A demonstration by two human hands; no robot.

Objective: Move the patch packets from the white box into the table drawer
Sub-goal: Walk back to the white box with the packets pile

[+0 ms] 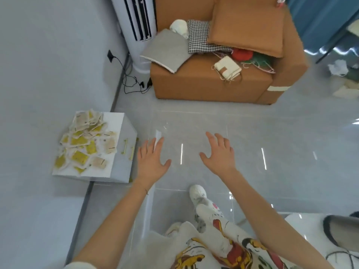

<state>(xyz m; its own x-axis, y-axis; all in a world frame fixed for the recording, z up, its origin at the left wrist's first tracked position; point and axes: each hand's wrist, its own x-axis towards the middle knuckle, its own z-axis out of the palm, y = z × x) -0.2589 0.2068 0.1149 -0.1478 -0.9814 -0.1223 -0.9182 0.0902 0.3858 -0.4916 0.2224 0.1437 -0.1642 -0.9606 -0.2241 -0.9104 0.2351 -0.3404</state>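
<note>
Yellow and beige patch packets [85, 146] lie scattered over the top of the small white table [114, 121], which stands against the wall; gold handles [125, 146] show on its front; the print on the packets is too blurred to read; the left hand [151, 162] and right hand [219, 152] hover above the grey floor [194, 121], apart from the packets, each grip wide, fingers spread, holding nothing.
</note>
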